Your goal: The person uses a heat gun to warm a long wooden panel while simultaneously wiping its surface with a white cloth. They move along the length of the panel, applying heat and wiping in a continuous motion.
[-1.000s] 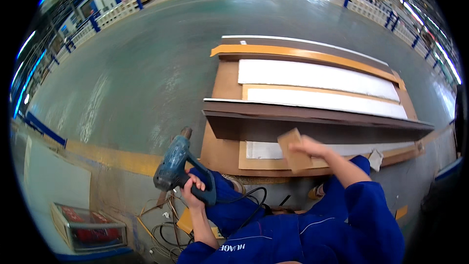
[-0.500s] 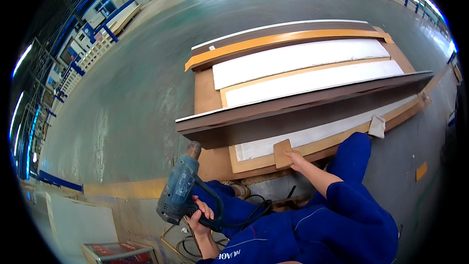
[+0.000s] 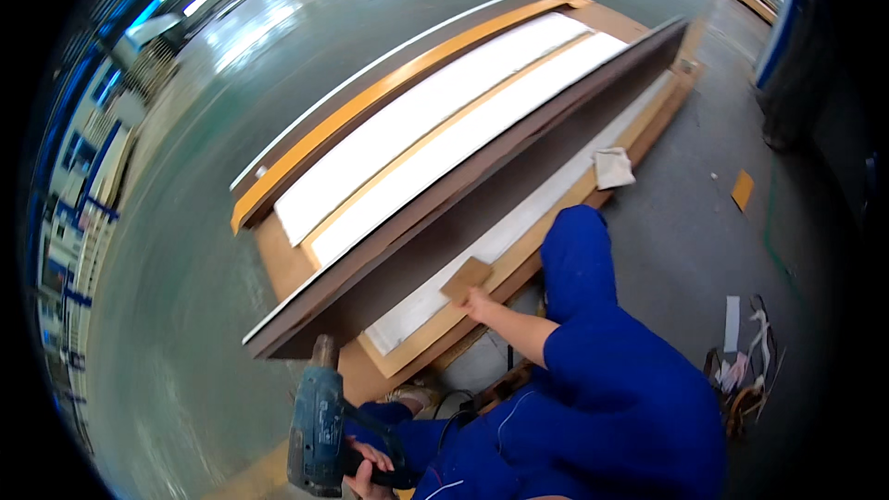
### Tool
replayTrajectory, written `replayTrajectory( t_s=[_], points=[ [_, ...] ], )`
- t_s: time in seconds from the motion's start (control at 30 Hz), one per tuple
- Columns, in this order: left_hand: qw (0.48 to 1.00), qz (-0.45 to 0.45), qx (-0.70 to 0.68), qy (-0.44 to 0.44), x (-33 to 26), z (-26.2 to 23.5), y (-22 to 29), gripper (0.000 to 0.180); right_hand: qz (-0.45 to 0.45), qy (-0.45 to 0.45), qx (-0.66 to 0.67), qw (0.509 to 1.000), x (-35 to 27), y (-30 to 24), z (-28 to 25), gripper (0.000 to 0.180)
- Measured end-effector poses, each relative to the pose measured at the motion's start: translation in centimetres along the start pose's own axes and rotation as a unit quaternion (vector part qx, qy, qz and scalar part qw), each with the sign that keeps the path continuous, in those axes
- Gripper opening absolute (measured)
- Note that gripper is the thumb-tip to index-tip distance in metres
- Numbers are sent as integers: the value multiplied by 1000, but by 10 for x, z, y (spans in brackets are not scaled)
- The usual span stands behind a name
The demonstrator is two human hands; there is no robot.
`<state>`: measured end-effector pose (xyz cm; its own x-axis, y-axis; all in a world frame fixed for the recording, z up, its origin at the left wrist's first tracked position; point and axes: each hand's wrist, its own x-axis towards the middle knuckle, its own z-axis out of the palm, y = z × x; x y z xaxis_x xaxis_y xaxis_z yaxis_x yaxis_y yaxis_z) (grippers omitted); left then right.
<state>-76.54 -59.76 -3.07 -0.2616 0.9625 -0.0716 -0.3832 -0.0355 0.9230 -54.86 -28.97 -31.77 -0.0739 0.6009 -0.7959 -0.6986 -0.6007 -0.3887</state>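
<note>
My left hand [image 3: 370, 465] is wrapped round the handle of a blue-green heat gun [image 3: 318, 417], whose metal nozzle points up at the near left end of a long dark brown panel [image 3: 482, 176]. That panel stands on edge and has a white upper rim. In my right hand [image 3: 476, 304] is a small flat tan board [image 3: 467, 280], gripped at its near edge. The board is over a white strip [image 3: 407, 317] along the near side of the panel. Whether it touches the strip, I cannot tell.
Beyond the panel lie white slabs [image 3: 435, 130] and an orange strip [image 3: 389, 83] on brown board. A folded white cloth [image 3: 613, 168] rests on the near edge at right. An orange piece [image 3: 742, 191] and scraps [image 3: 741, 370] lie on the grey floor. A cable [image 3: 454, 402] runs by my legs.
My view has turned right, so the panels now slant up to the right. Both hands still hold the heat gun and the tan board, with the board still near the white strip.
</note>
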Motion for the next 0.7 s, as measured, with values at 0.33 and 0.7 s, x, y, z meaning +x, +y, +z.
replayTrajectory(
  t_s=[0.33, 0.7],
  points=[
    [998, -28, -7, -49, 57, 53, 4, 48, -104, 27, -192, 976, -19, 0, -41, 29],
    [994, -43, -41, -96, 73, 74, -2, 53, -161, 89, -129, 974, -15, 59, -92, 21]
  ],
)
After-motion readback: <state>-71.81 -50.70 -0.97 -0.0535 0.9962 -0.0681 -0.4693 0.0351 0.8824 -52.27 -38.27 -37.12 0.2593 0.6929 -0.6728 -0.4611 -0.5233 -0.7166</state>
